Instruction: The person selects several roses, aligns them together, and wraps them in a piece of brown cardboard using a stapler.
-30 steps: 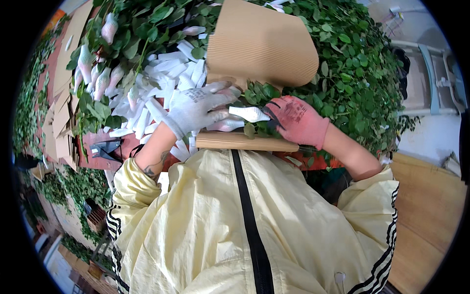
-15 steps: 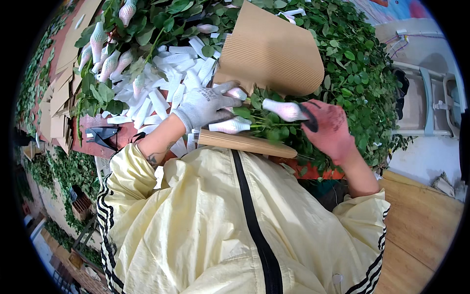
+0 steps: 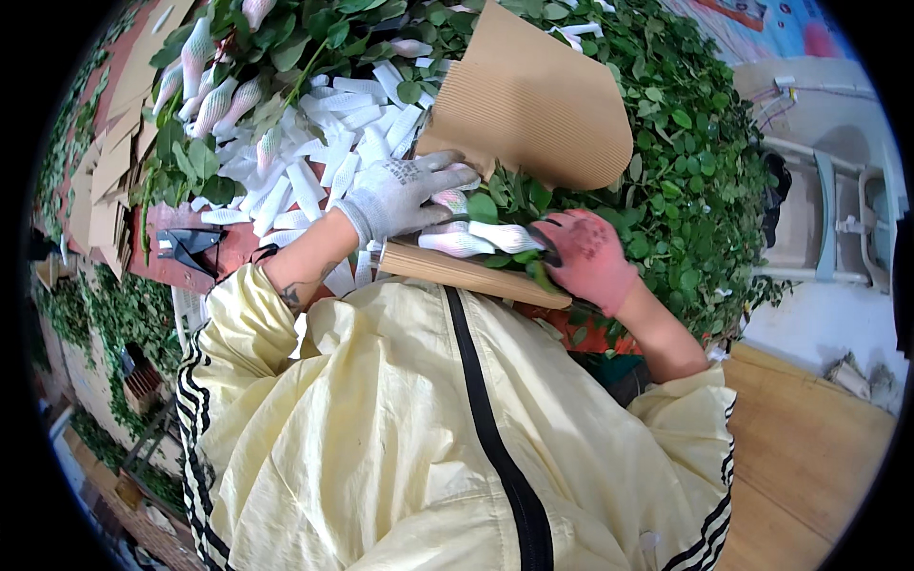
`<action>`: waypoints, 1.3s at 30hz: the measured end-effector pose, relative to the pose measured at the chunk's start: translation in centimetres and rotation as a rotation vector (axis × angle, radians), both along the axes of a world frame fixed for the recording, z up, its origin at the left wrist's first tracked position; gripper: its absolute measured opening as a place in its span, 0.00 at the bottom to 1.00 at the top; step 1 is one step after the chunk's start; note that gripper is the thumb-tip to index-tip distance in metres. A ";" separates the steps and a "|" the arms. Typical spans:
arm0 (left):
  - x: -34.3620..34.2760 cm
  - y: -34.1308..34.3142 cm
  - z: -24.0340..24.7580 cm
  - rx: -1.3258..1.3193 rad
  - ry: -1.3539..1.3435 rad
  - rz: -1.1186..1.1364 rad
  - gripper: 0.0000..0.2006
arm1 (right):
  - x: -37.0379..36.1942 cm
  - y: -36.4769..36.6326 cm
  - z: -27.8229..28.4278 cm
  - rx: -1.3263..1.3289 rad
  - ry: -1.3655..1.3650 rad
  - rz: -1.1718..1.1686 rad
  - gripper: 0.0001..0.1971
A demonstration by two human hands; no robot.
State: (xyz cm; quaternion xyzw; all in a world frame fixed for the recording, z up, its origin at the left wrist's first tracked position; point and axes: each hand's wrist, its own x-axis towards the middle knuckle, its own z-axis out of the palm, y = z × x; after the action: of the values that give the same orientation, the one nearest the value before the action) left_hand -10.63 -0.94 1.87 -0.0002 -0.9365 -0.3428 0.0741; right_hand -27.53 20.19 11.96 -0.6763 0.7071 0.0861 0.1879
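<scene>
My right hand [image 3: 587, 254], in a red glove, is closed round the stem of a rose [image 3: 503, 236] just below its bud, which wears a white foam net sleeve. My left hand [image 3: 404, 197], in a pale grey glove, lies with fingers stretched over other sleeved buds. One netted rose [image 3: 455, 244] rests just under it, with another bud [image 3: 449, 202] partly hidden by its fingers. These roses lie on a sheet of brown corrugated cardboard [image 3: 533, 105], whose near edge [image 3: 476, 273] curls up against my jacket. Leaves hide most of the stems.
White foam net sleeves [image 3: 314, 186] are heaped on the red table [image 3: 176, 273]. Several netted roses [image 3: 211, 105] lie at the far left, near a black tool [image 3: 190, 249] and stacked cardboard pieces [image 3: 116, 186]. Dense rose foliage [image 3: 690, 181] fills the right side; a grey chair [image 3: 814, 209] stands beyond.
My right hand has moved left and slightly down, bringing the held rose in beside the netted buds near my left hand. The left hand has stayed nearly in place.
</scene>
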 end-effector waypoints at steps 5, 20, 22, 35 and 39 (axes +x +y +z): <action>0.3 0.5 -0.5 -0.025 0.057 0.006 0.24 | 0.7 -0.2 6.1 -0.224 -0.098 -0.231 0.21; 1.0 0.3 3.1 -0.242 -0.050 -0.050 0.28 | -0.8 -2.0 -2.2 -0.256 0.412 -0.115 0.20; 0.7 0.2 1.9 -0.298 -0.078 -0.083 0.29 | -2.1 0.3 -0.7 -0.273 0.354 -0.178 0.23; 0.4 0.2 2.0 -0.342 -0.172 -0.049 0.31 | -5.5 9.0 21.8 -0.184 -0.630 -0.611 0.26; 0.8 -0.6 1.9 -0.252 -0.160 -0.031 0.30 | -0.4 0.8 8.8 0.053 -0.171 -0.077 0.21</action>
State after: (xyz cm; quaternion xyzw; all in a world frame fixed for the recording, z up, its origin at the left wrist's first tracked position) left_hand -9.78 -1.49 3.74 0.0033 -0.9749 -0.2225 -0.0068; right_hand -27.97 21.01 20.77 -0.6483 0.7115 0.0395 0.2683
